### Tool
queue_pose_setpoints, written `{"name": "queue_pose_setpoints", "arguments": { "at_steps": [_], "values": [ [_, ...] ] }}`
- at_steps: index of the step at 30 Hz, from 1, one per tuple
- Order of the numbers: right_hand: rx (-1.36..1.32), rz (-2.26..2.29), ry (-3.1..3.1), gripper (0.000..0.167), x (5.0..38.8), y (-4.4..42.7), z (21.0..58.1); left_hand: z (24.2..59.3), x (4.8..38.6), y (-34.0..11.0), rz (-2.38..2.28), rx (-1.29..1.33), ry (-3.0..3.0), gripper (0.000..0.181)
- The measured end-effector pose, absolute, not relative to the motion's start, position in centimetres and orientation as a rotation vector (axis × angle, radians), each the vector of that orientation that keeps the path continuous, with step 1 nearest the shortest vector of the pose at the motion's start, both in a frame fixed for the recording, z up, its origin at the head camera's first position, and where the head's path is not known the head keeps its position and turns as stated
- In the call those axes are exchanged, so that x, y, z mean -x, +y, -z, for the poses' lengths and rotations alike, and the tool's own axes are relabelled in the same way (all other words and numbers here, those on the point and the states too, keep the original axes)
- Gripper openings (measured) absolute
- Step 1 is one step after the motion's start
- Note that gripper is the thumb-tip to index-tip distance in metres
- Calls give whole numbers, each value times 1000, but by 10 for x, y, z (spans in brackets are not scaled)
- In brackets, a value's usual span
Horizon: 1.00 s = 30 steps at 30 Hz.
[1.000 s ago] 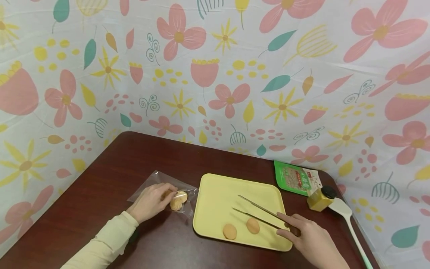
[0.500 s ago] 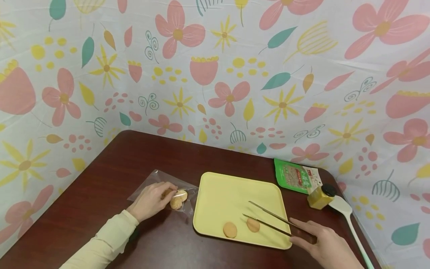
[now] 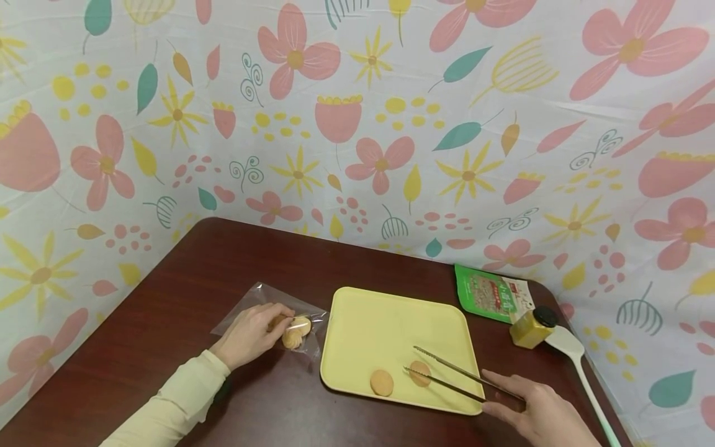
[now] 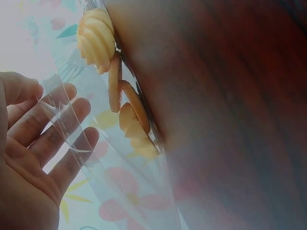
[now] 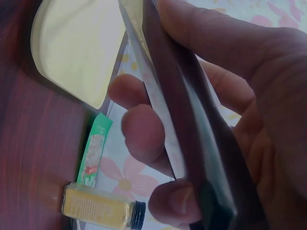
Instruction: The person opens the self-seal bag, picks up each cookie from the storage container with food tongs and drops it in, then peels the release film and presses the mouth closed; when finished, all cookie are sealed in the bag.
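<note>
My left hand pinches the edge of a clear plastic bag that lies on the table left of the tray. Inside the bag are several swirled, piped cookies. My right hand holds a pair of metal tongs, their two arms apart. The tong tips hover at a round flat cookie on the yellow tray, with the lower arm crossing over it in the head view. Whether they touch it I cannot tell. A second round cookie lies to its left.
At the back right lies a green packet. In front of it is a yellow-filled jar with a black lid, touching a white spatula along the right edge. A floral curtain rises behind the dark table.
The tongs have moved right and toward me, then lowered so their tips come to the right-hand cookie. My left hand and the bag have stayed in place.
</note>
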State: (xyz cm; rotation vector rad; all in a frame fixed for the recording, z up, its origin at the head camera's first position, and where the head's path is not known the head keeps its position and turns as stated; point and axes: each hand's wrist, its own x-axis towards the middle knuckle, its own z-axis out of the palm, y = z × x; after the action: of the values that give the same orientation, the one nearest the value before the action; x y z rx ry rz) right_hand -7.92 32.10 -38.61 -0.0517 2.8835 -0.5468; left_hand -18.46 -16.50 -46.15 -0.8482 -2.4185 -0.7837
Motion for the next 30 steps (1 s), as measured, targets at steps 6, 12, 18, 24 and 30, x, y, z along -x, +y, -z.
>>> {"name": "queue_pose_setpoints", "arguments": {
  "at_steps": [6,12,18,24,30],
  "values": [
    [58,568,2861,67,82,322,390,463,184,-166,782,832,-2428,13],
    [44,600,2830,63,83,323,392,463,184,-166,782,823,-2441,12],
    [12,601,2815,60,84,323,394,463,184,-166,787,821,-2448,12],
    [43,596,2836,56,83,324,394,463,184,-166,781,828,-2436,13],
    [79,586,2857,54,82,323,394,461,184,-166,789,827,-2446,13]
  ]
}}
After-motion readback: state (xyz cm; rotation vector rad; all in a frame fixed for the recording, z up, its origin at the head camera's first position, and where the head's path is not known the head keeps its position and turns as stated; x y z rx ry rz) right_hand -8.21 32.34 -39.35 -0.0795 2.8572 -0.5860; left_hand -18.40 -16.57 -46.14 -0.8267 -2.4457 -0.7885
